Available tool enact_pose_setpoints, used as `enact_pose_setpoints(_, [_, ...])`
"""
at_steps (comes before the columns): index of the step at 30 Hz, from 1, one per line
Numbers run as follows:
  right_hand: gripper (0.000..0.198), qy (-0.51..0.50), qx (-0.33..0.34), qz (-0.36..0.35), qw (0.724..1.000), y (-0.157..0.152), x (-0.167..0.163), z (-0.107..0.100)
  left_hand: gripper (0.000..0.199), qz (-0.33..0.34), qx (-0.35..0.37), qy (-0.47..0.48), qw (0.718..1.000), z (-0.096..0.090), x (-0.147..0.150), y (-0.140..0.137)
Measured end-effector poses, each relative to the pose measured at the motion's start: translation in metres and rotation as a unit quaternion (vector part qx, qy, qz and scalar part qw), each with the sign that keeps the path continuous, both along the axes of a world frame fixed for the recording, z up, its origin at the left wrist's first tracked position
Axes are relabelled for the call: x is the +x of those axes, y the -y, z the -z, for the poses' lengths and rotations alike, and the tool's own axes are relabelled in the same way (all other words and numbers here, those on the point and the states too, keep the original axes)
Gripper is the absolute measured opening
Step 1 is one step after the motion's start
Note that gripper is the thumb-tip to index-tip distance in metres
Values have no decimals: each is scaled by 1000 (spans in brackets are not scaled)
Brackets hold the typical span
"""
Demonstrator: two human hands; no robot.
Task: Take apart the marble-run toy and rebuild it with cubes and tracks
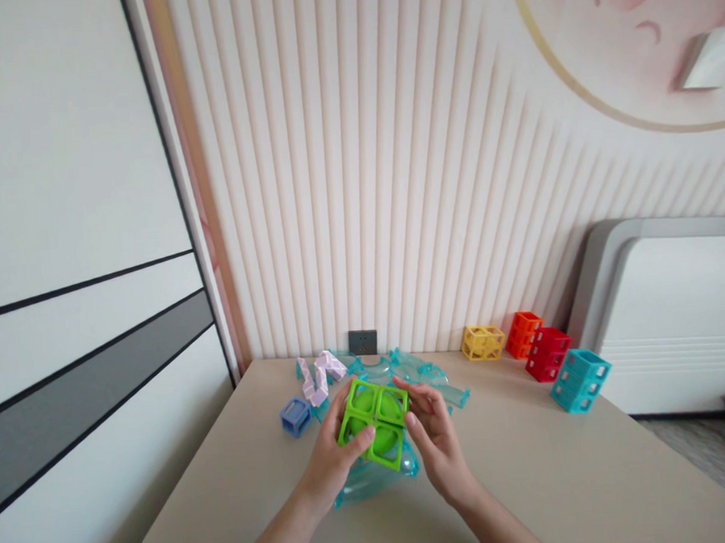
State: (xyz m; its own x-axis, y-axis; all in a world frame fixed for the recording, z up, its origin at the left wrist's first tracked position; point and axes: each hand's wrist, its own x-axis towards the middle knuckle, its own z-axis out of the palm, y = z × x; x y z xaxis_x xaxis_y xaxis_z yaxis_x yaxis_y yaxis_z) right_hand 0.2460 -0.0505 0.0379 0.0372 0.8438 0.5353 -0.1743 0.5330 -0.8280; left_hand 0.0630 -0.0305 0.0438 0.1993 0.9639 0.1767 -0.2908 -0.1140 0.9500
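A bright green plastic block is held up in front of me, its face made of square frames with round insides in a two-by-two pattern. My left hand grips its left side, thumb across the front face. On the right edge, my right hand holds it between thumb and fingers. Below and behind the block lie translucent teal track-like pieces, partly covered by it and my hands. Left of them are a blue open-frame cube and a white-and-lilac zigzag piece.
Along the right of the beige table stand a yellow frame block, an orange one, a red one and a teal one. A ribbed wall with a black socket rises behind the table.
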Motion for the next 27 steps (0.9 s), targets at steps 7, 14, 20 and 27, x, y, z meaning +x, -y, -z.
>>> enact_pose_setpoints(7, [48, 9, -61, -3, 998, 1, -7, -5, 83, -24, 25, -15, 999, 2, 1, 0])
enact_pose_setpoints(14, [65, -33, -114, -52, 992, 2, -16, -4, 90, -28, 37, -14, 999, -2, 3, 5])
enact_pose_setpoints(20, [56, 8, -122, -2, 992, 1, -13, 3, 73, -18, -5, 11, 1000, 0, 5, 5])
enact_pose_setpoints(27, [55, 30, -95, -6, 995, 3, -13, 15, 51, -27, -13, 18, 999, -4, 8, 7])
